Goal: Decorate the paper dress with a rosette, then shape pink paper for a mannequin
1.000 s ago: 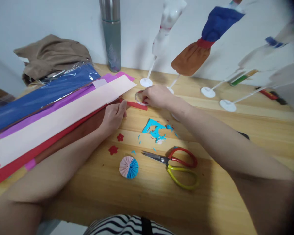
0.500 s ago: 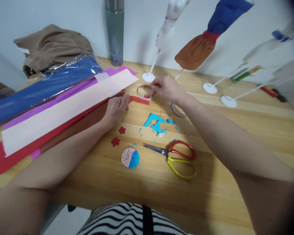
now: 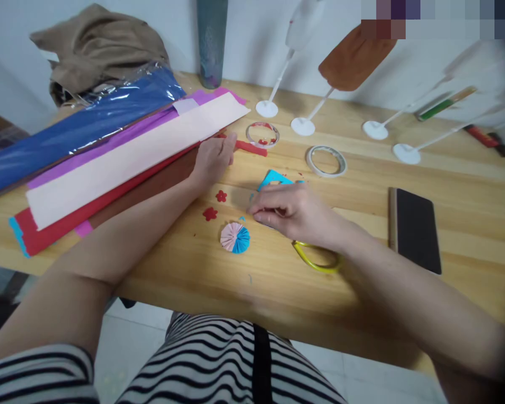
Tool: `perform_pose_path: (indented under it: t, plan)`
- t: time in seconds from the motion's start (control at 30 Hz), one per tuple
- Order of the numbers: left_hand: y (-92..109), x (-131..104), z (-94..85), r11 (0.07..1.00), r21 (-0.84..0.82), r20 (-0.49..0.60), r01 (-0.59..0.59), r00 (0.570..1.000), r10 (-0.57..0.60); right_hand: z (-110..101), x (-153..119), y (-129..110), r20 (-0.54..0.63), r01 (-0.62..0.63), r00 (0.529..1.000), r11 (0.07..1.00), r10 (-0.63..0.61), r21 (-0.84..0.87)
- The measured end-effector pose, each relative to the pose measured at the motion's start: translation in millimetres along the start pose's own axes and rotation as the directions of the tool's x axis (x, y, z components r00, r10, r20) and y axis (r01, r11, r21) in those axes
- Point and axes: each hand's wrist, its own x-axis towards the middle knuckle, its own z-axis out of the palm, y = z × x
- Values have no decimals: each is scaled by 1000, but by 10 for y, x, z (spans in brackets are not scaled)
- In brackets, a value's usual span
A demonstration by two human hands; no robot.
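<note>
My left hand [image 3: 214,160] rests at the right end of the stacked paper, its fingers curled in beside a narrow red strip [image 3: 252,148]. Whatever lies in those fingers is hidden. Thumb and fingertips pinched, my right hand [image 3: 292,209] hovers over the scissors [image 3: 320,268] and blue paper scraps [image 3: 273,178]; I cannot make out what it grips. Only the yellow handle of the scissors shows clearly. A pleated pink-and-blue paper rosette [image 3: 234,238] lies near the right fingertips. Two red paper flowers, one upper [image 3: 221,196] and one lower [image 3: 210,214], lie between the hands.
A clear tape ring [image 3: 248,133] with red bits and a white tape roll [image 3: 326,173] lie farther back. White-based stands [image 3: 266,109] line the wall beside a bottle [image 3: 211,45]. Pink paper [image 3: 130,163] and a wrapped blue roll [image 3: 79,129] fill the left. A black flat object [image 3: 416,230] lies right.
My right hand has moved from the clear tape ring toward me, over the scissors. My left hand stays by the paper stack. The view has tipped down, showing the black object.
</note>
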Motion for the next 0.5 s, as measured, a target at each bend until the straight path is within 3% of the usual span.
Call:
perform_pose_path:
  t: [0.1, 0.27, 0.37, 0.5]
  plan:
    - [40, 30, -30, 994, -66, 59, 81, 995, -77, 61, -89, 8, -42, 35, 998, 998, -37, -42]
    - [94, 102, -83, 951, -200, 153, 235, 966, -207, 127, -64, 101, -109, -77, 992, 995, 70, -63]
    - [133, 125, -100, 946, -193, 182, 259, 957, -225, 224, 114, 92, -107, -128, 987, 988, 118, -91]
    - [180, 146, -118, 950, -163, 228, 268, 947, -228, 345, 467, 4, -111, -287, 956, 947, 272, -148]
